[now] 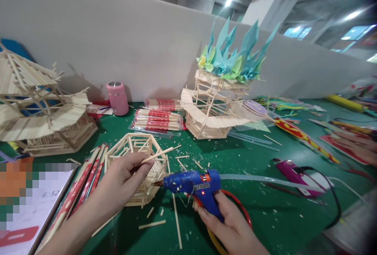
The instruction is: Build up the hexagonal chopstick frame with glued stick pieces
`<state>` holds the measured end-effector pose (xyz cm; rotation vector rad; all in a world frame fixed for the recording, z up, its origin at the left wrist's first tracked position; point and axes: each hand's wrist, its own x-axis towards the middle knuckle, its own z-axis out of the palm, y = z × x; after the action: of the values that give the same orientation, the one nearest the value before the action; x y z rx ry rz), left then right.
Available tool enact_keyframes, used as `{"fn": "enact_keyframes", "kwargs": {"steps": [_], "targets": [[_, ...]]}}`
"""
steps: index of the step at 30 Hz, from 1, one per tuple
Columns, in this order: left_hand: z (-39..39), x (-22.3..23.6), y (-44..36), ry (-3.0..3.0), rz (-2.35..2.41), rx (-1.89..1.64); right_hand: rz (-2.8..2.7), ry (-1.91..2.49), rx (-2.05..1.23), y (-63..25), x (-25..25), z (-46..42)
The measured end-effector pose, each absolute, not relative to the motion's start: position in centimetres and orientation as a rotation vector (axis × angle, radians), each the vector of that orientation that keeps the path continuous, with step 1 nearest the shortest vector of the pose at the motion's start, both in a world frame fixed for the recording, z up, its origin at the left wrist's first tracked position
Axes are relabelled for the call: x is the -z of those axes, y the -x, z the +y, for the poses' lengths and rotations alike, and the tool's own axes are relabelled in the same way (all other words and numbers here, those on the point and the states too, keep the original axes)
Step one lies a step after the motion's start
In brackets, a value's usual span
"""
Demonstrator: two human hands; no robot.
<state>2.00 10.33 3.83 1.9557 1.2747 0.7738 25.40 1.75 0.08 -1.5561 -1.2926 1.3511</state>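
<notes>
Between thumb and fingers, my left hand (132,174) pinches a short wooden stick (160,154), held slanting over a many-sided stick frame (153,143). My right hand (225,219) grips a blue hot glue gun (193,184) by its handle, with fingers around the trigger. The gun's nozzle points left, close to the frame's right side; whether it touches is unclear. A long clear glue stick (253,177) sticks out of the gun's back, and a small red light glows on its body. Cut stick pieces (152,224) lie on the green table beside the frame.
Stick pavilions stand at left (63,133) and back centre (207,121), the latter topped with blue folded paper (232,54). Packed sticks (157,119) and a pink flask (118,99) stand behind. A tablet (55,200) lies left. At right are a power strip (300,178) and another person's hand (359,137).
</notes>
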Motion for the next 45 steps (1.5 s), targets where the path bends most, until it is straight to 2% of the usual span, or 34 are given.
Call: {"fn": "enact_keyframes", "kwargs": {"steps": [28,36,45], "targets": [[10.5,-4.0,-2.2,-1.959,1.298,-0.752,-1.204,1.463,-1.198,-26.5,0.2,4.1],[10.5,-4.0,-2.3,-1.958,1.294,-0.753,-1.279,1.690,-0.918,-29.6,0.4,6.6],[10.5,-4.9,-2.6,-1.978,1.373,-0.692,-1.416,1.884,-0.577,-33.2,3.2,9.3]]}}
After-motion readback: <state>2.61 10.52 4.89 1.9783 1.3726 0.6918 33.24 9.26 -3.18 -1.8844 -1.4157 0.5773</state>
